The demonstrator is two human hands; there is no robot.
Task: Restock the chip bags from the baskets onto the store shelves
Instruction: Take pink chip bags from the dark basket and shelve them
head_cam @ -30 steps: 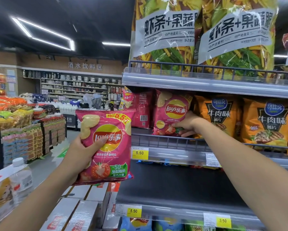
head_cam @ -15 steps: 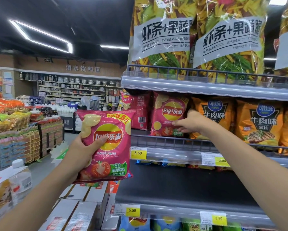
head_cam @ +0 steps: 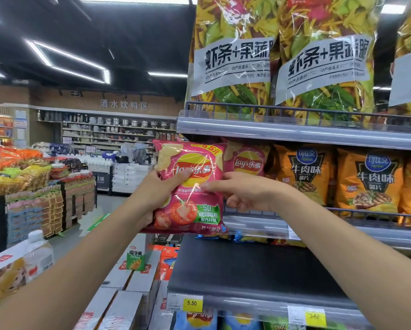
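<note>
Pink bag [head_cam: 199, 206], held by left grip [head_cam: 157, 191] and pinched by right grip [head_cam: 249, 194], should slot upright beside its twin [head_cam: 247, 163].

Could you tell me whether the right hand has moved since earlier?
Yes. The right hand has left the shelved Lay's bag and come leftward, away from the orange beef-flavour bags, to the tomato Lay's bag held in the left hand.

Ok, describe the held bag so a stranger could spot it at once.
Find the grey shelves on the right, then the row of orange bags. Just left of that row, the left hand grips a pink chip bag, the only bag in hand.
</note>
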